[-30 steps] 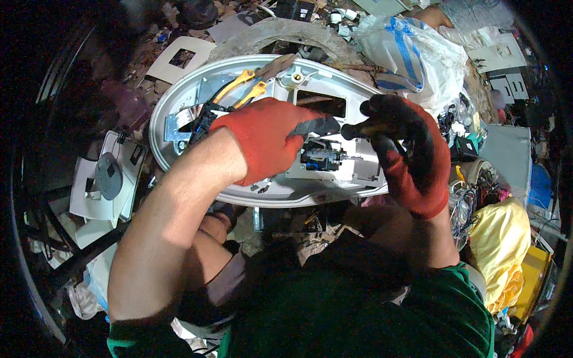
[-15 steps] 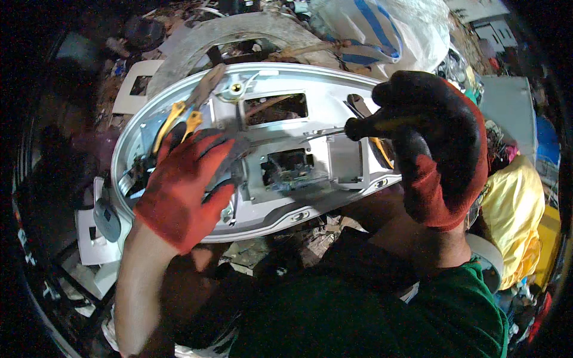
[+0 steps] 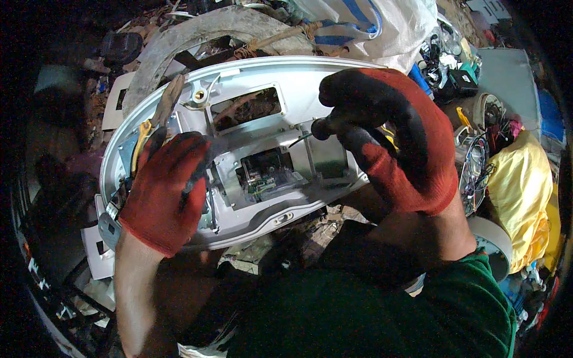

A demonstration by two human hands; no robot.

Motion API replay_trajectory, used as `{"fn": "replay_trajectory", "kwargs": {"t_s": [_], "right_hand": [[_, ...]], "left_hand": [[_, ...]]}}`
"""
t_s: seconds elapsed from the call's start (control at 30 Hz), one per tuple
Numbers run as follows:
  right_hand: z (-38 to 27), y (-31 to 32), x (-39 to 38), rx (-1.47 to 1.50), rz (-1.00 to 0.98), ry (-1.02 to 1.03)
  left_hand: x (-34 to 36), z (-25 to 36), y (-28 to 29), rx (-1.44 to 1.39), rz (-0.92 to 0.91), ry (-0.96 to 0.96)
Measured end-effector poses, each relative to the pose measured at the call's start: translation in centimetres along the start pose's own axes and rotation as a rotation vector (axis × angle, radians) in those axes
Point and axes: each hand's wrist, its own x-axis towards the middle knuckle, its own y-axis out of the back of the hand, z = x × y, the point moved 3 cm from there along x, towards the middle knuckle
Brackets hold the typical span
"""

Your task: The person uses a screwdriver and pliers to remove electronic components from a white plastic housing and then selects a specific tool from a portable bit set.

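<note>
A large oval white plastic housing [image 3: 310, 62] lies before me, its inner side up, with rectangular openings. Over its left part is my left hand [image 3: 170, 188] in a red glove with black fingers. Its fingers are bent but apart, and I see nothing held. Beside it lie the yellow handles [image 3: 142, 140] of a hand tool, partly covered. My right hand [image 3: 397, 140], gloved alike, is closed around what looks like a screwdriver [image 3: 302, 139]. The thin shaft points left over the housing; the fist hides most of the handle. A green circuit board [image 3: 262, 186] shows through the lower opening.
A wooden stick [image 3: 169, 100] leans across the housing's upper left rim. Behind lie a grey curved slab [image 3: 179, 39] and a white sack with blue stripes [image 3: 397, 33]. To the right are coiled wires [image 3: 476, 173], a yellow sack [image 3: 519, 191] and a round white container [image 3: 495, 238].
Both hands and the housing appear further left in view. My left hand's fingers have drawn back from the screwdriver's shaft, leaving a wider gap. My right hand still grips the screwdriver.
</note>
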Motion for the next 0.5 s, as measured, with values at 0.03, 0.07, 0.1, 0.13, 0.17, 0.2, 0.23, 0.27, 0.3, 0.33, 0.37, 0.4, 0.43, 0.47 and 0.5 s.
{"fn": "replay_trajectory", "kwargs": {"t_s": [0.03,0.07,0.1,0.13,0.17,0.2,0.23,0.27,0.3,0.33,0.37,0.4,0.43,0.47,0.5], "right_hand": [[0.4,-0.2,-0.3,0.022,0.000,-0.007],[0.5,-0.3,-0.2,-0.015,-0.022,0.022],[0.5,-0.2,-0.2,-0.056,-0.044,0.052],[0.3,0.2,0.2,-0.157,-0.088,0.119],[0.2,0.2,0.3,-0.208,-0.110,0.160],[0.1,0.2,0.5,-0.258,-0.131,0.202],[0.0,0.1,0.4,-0.264,-0.129,0.213],[0.2,-0.1,0.2,-0.234,-0.112,0.180],[0.3,-0.1,0.0,-0.206,-0.093,0.147],[0.6,0.0,-0.4,-0.139,-0.056,0.077],[0.9,0.6,-0.5,-0.102,0.018,0.059],[1.2,1.1,-0.6,-0.061,0.093,0.040],[1.6,1.5,-0.8,-0.015,0.167,0.026],[1.8,2.1,-0.6,-0.019,0.162,-0.020],[1.6,3.1,-0.5,-0.035,0.158,-0.064]], "left_hand": [[0.0,-0.1,-0.1,-0.005,0.004,0.002],[0.0,-0.2,-0.2,-0.010,0.008,0.005],[0.0,-0.1,-0.3,-0.019,0.021,0.009],[0.1,0.0,-0.3,-0.029,0.033,0.014],[-0.1,0.1,-0.2,-0.034,0.046,0.025],[-0.3,0.3,-0.1,-0.012,0.048,0.023],[-0.4,0.4,0.0,0.010,0.050,0.022],[-0.5,0.4,-0.1,0.026,0.049,0.017],[-0.4,0.2,-0.3,0.034,0.047,0.008],[-0.1,-0.1,-0.5,0.042,0.044,-0.001],[0.0,-0.3,-0.4,0.054,0.038,-0.007],[0.1,0.0,-0.1,0.007,0.061,-0.011],[0.0,-0.1,0.1,0.009,0.066,-0.011],[0.0,-0.6,0.2,0.008,0.076,-0.013],[-0.1,-1.0,0.4,0.002,0.096,-0.023]]}}
